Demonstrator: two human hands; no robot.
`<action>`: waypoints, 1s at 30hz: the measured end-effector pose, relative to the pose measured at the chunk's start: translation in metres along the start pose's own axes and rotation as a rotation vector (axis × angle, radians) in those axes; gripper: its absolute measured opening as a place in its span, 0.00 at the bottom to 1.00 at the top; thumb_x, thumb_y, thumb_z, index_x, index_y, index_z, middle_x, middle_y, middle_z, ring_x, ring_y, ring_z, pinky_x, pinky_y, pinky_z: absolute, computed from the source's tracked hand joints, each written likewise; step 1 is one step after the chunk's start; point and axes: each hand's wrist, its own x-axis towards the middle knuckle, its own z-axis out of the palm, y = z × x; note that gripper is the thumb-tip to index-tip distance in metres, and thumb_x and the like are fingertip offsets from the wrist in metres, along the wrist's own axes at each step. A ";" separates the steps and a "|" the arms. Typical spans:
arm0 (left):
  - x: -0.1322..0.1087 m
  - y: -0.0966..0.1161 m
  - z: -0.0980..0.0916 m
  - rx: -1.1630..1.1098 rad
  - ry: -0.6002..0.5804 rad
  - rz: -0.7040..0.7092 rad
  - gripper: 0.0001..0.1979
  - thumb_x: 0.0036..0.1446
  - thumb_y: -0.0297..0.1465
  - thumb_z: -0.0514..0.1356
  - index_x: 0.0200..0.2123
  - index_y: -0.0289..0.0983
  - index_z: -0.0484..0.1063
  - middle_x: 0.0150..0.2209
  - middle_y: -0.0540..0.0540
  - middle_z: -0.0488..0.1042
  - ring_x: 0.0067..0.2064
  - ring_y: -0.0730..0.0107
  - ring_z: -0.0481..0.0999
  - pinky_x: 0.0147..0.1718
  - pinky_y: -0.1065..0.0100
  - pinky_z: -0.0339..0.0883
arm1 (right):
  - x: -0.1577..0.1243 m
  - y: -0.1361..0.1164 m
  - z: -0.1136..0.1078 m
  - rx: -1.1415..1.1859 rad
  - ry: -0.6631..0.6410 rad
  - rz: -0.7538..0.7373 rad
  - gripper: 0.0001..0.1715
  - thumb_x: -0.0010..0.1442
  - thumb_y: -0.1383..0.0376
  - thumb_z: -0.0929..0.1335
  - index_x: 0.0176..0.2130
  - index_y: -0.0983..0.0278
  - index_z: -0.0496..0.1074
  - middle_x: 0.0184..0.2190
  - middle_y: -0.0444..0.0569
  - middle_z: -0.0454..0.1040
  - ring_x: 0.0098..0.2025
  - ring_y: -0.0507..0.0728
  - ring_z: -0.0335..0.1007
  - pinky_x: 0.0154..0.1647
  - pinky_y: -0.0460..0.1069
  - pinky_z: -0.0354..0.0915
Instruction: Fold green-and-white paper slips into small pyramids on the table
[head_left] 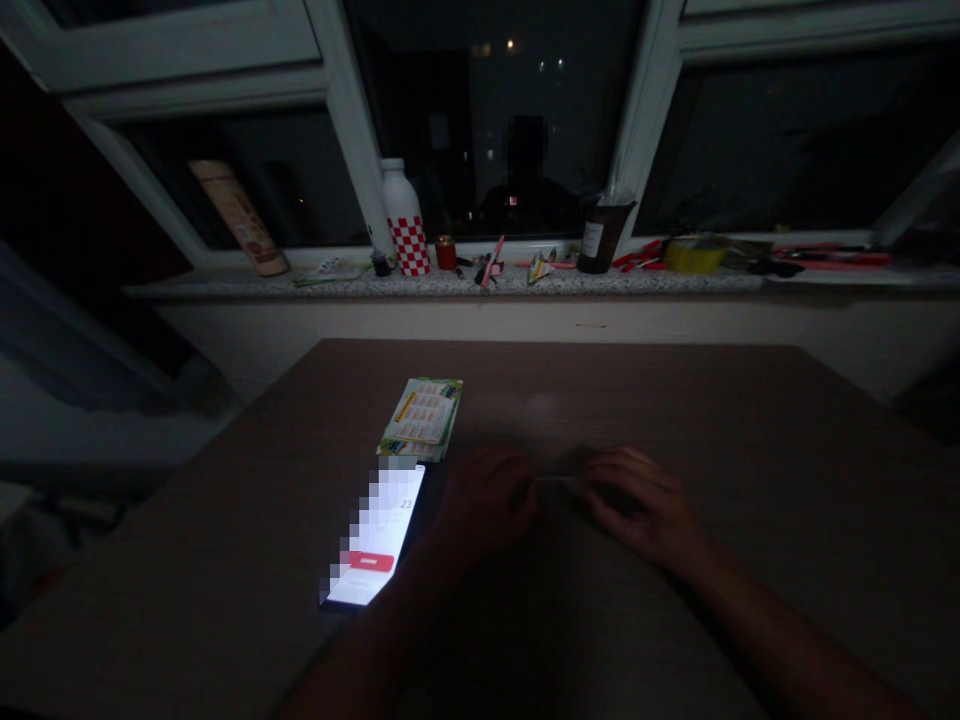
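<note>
My left hand point(491, 500) is low over the table, just right of the lit phone, its fingers curled in and mostly in shadow. Facing it, my right hand point(637, 505) has its thumb and fingers bent together. A thin pale strip point(555, 479) spans the gap between both sets of fingertips, each end at a hand. The dark hides what kind of thing it is. The phone point(382, 540) lies with its bright screen up, partly blurred out, beside my left forearm. Beyond it is a small pile of printed cards point(424, 412) with calendar-like grids.
The brown table point(675, 390) reaches a wall under a window. Along the stone sill point(465, 285) stand a red-checked white bottle point(409, 230), a tan tube point(238, 218), a small red jar point(445, 253), a dark cup point(602, 238) and a yellow roll point(695, 255). The room is dim.
</note>
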 end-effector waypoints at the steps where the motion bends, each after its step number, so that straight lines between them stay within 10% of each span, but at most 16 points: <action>1: 0.000 0.000 0.001 0.008 0.001 0.005 0.03 0.55 0.27 0.56 0.30 0.35 0.70 0.33 0.45 0.73 0.36 0.67 0.70 0.36 0.66 0.65 | 0.000 -0.001 0.001 -0.008 -0.011 0.001 0.12 0.51 0.72 0.70 0.39 0.62 0.73 0.32 0.50 0.76 0.36 0.58 0.73 0.37 0.54 0.70; 13: -0.002 0.010 0.021 -0.057 -0.089 0.172 0.05 0.56 0.28 0.56 0.31 0.35 0.71 0.32 0.48 0.73 0.35 0.69 0.70 0.35 0.67 0.63 | 0.001 -0.007 0.013 -0.071 -0.154 -0.055 0.07 0.50 0.72 0.67 0.32 0.62 0.68 0.32 0.49 0.74 0.38 0.57 0.70 0.41 0.54 0.68; 30: 0.000 0.001 0.002 -0.062 0.012 0.104 0.03 0.54 0.26 0.57 0.30 0.36 0.70 0.31 0.47 0.74 0.34 0.70 0.71 0.34 0.68 0.65 | 0.000 0.011 -0.015 -0.114 -0.058 0.040 0.08 0.49 0.74 0.69 0.29 0.62 0.69 0.31 0.49 0.74 0.35 0.57 0.72 0.36 0.52 0.67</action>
